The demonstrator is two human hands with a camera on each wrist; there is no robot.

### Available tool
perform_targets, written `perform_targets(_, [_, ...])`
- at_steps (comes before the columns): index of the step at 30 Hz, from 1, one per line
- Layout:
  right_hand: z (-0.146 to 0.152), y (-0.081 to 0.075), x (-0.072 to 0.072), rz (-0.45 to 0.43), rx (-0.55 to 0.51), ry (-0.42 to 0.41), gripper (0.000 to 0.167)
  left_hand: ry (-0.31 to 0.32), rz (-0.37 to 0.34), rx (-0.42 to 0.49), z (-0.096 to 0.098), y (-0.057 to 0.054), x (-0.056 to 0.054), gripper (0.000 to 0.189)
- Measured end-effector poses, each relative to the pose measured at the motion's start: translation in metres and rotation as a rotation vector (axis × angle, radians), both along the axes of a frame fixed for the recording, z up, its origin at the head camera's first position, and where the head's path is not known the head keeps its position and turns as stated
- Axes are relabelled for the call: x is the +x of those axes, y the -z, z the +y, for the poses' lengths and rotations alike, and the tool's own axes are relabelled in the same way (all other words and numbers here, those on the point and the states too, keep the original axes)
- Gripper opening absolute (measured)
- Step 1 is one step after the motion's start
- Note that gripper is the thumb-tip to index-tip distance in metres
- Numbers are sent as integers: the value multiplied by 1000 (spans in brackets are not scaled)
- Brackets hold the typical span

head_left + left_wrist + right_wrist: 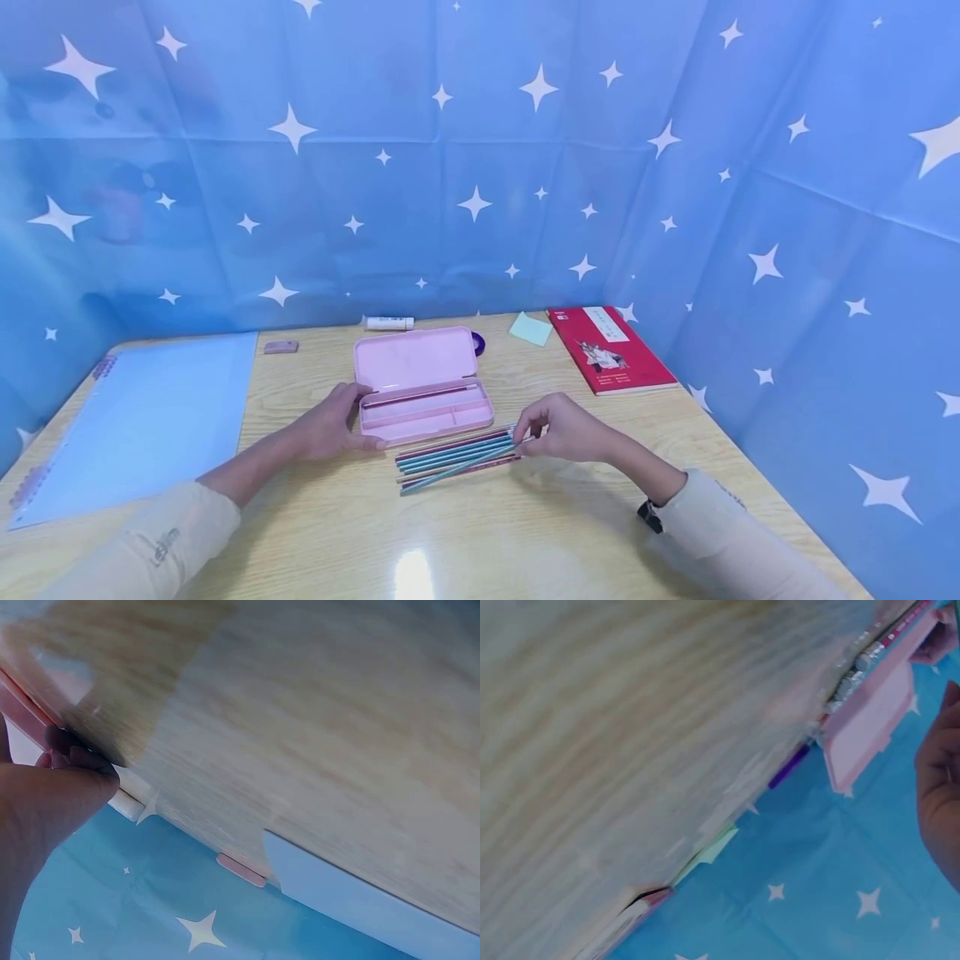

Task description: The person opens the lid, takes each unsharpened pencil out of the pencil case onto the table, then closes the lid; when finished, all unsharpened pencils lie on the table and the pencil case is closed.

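Observation:
A pink pencil case (415,358) lies with its lid raised on the wooden table, a dark red pencil (420,396) inside its long rear compartment. My left hand (330,427) holds the case at its left end, thumb by the front corner and fingers by the hinge side. In front of the case several pencils (442,457), teal and dark red, lie side by side. Thumb and fingers of my right hand (566,432) pinch the right end of a teal pencil (459,468) that slants across the others. The right wrist view shows only part of that hand (939,780).
Behind the case are a white tube (388,323) and a purple roll (478,342). A pinkish eraser (281,347) and a large pale blue sheet (165,417) lie left. Green paper (530,329) and a red booklet (611,350) lie right. Blue star-patterned cloth (465,167) surrounds the table.

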State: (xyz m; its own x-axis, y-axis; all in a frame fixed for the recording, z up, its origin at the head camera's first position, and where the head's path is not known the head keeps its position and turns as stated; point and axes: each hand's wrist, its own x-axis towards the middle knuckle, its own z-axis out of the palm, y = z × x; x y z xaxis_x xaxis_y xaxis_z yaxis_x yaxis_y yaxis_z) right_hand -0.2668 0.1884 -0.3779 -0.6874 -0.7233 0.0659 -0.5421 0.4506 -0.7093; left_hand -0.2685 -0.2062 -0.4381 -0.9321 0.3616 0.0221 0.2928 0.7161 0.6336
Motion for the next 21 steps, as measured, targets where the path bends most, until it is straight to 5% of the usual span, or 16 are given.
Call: perform_targets(21, [12,18,-10,-143,110,-8,8,4,-7,11,1,-2,1,100])
